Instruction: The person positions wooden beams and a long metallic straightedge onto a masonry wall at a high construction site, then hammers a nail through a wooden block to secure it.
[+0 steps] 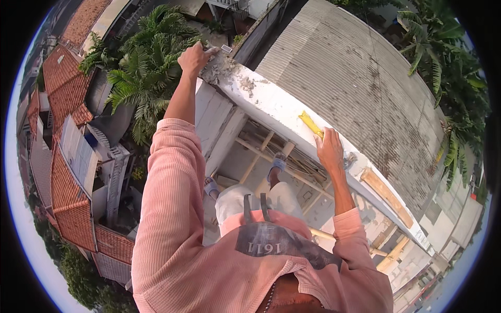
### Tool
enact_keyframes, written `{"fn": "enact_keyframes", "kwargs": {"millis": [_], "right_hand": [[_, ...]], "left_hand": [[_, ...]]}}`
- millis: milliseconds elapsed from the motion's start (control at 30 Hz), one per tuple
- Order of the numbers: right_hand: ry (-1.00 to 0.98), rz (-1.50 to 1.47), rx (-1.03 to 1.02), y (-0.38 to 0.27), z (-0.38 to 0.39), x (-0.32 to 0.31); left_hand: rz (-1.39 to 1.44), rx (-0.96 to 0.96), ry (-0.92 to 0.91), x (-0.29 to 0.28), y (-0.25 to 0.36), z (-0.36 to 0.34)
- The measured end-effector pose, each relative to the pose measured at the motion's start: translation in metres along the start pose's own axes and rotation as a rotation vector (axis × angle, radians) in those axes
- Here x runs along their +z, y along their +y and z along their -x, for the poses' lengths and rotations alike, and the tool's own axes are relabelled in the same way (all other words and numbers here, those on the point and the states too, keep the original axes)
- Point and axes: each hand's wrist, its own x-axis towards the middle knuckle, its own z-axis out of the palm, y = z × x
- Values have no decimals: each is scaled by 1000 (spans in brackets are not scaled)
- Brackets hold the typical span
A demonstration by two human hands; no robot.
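Head view, looking straight down from high up on a bldg. Left hand (194, 58) is raised at arm's length to the far corner of a white parapet wall (271, 107), closed around a small trowel-like tool (213, 50); only its light tip shows past the fingers, so exact kind of tool can't be told. Tip sits right at a patch of grey mortar (222, 70) w/ crumbs scattered along the wall top just beside it.

Right hand (330, 150) lies on the same wall top, nearer the body, fingers curled over a yellow flat tool (310, 123) whose far end sticks out past the fingertips along the ledge. Grip looks closed on it, palm down.

Both arms in pink ribbed sleeves (172, 208). Below, betw. the arms, legs in light shorts and feet in blue sandals (278, 161) stand on wooden scaffold poles (261, 151), inside of the wall. A wooden plank (383, 189) lies on the wall further right. Beyond wall: grey corrugated roof (355, 78). Left side, far below: palm trees (148, 68) and orange tiled roofs (65, 88).
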Motion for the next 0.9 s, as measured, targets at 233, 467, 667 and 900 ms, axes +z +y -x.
{"fn": "enact_keyframes", "kwargs": {"millis": [233, 467, 667, 900], "right_hand": [[-106, -195, 211, -31, -62, -11], [-269, -169, 208, -61, -94, 24], [-202, -141, 229, -71, -90, 25], [-118, -41, 180, -77, -76, 43]], "left_hand": [[95, -39, 121, 24, -14, 21], [513, -48, 49, 16, -29, 17], [576, 42, 137, 11, -90, 83], [190, 81, 117, 54, -118, 169]]}}
